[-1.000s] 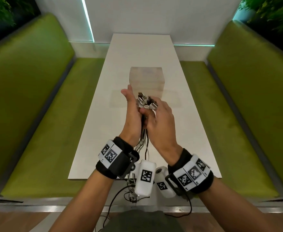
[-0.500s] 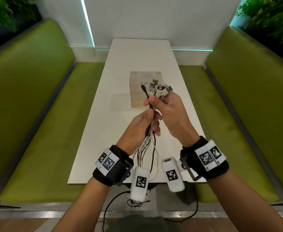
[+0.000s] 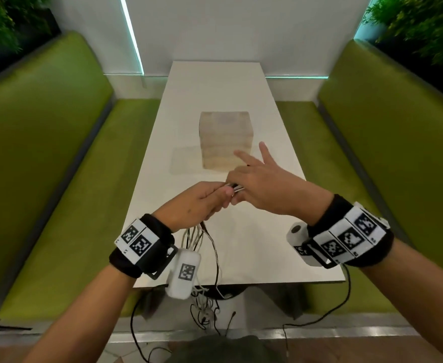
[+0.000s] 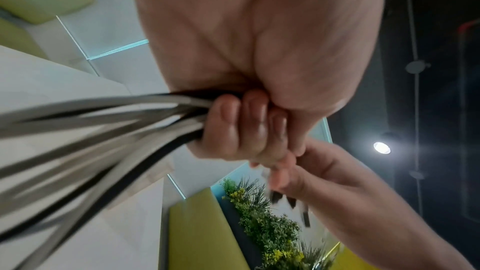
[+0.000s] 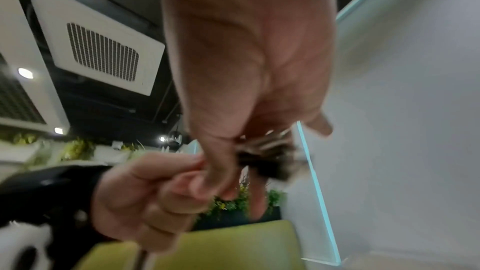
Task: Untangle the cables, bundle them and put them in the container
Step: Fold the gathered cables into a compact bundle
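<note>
A bundle of white and black cables [image 3: 237, 189] runs sideways between my two hands above the white table [image 3: 215, 87]. My left hand [image 3: 215, 196] grips the bundle in a fist, fingers curled round the strands [image 4: 103, 130]. Just to its right, my right hand [image 3: 244, 180] pinches the plug ends [image 5: 267, 157] with the thumb, while two of its fingers stick out straight. The loose lengths [image 3: 215, 258] hang from my left hand past the near table edge. A translucent square container [image 3: 225, 140] stands on the table beyond my hands.
A flat translucent lid [image 3: 186, 159] lies left of the container. Green benches [image 3: 58, 179] run along both sides of the table, with a white wall at its far end. Thin black wires [image 3: 346, 297] hang from the wrist cameras below the table edge.
Both hands have come down from in front of the container towards the table. The bundle has turned from upright to sideways, and two right fingers have straightened.
</note>
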Tool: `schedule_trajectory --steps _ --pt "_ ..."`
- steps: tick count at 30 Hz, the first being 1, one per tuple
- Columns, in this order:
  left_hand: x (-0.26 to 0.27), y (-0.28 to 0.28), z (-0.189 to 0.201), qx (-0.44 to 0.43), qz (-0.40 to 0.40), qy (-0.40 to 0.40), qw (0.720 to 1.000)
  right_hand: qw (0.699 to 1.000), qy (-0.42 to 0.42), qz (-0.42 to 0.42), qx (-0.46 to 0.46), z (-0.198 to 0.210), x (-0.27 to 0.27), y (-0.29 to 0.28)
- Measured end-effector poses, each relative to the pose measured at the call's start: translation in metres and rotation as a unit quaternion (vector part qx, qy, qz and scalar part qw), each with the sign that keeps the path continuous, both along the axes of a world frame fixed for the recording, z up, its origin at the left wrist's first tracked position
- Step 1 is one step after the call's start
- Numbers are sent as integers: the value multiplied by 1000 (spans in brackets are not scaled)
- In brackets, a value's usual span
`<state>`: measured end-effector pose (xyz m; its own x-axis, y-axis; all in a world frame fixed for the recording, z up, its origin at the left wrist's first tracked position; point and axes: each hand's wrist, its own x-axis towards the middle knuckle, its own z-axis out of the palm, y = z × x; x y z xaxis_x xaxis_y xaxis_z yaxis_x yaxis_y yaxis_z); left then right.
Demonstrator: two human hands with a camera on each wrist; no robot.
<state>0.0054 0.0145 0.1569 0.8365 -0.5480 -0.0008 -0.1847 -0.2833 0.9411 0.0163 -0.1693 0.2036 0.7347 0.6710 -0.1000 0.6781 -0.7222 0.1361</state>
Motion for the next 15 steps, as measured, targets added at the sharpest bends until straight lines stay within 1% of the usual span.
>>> schedule_trajectory --steps 2,4,5,8,10,12,15 --pt "-3 1 0 -14 -3 16 1000 999 17 34 -20 6 2 -4" --pt "-6 -1 -2 -53 -4 42 998 998 64 28 1 21 0 -7" --pt "-7 -3 -4 -73 -7 48 996 997 66 30 12 27 1 -9" --pt "-11 -5 -17 -109 -23 48 993 999 21 45 6 56 6 -18" --pt "-15 -7 -27 -123 -21 41 991 999 7 40 22 78 8 -26" --pt "-18 -9 -32 -146 1 41 988 998 7 38 43 95 8 -30" --pt "-18 -11 -24 -198 46 37 978 996 16 16 84 105 8 -32"
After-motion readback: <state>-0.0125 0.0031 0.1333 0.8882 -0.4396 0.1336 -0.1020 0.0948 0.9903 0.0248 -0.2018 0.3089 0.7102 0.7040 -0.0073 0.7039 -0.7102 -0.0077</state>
